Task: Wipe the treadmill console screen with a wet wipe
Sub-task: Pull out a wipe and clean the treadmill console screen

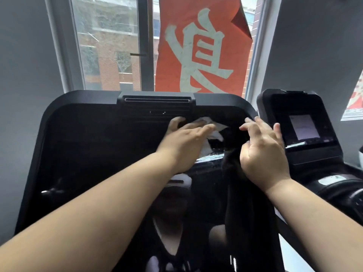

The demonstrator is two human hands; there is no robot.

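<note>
The treadmill console screen point(98, 154) is a large glossy black panel that fills the middle of the head view and mirrors my arms. My left hand point(186, 140) lies flat on its upper middle, pressing a crumpled white wet wipe point(275, 128) against the glass; the wipe shows beyond my fingers and under my palm. My right hand point(263, 152) hovers just to the right near the screen's upper right corner, fingers spread and slightly curled, holding nothing.
A black vent slot point(157, 100) runs along the console's top edge. A second treadmill console point(302, 126) with a small lit display stands at the right. Behind is a window point(110, 46) with a red banner point(202, 46).
</note>
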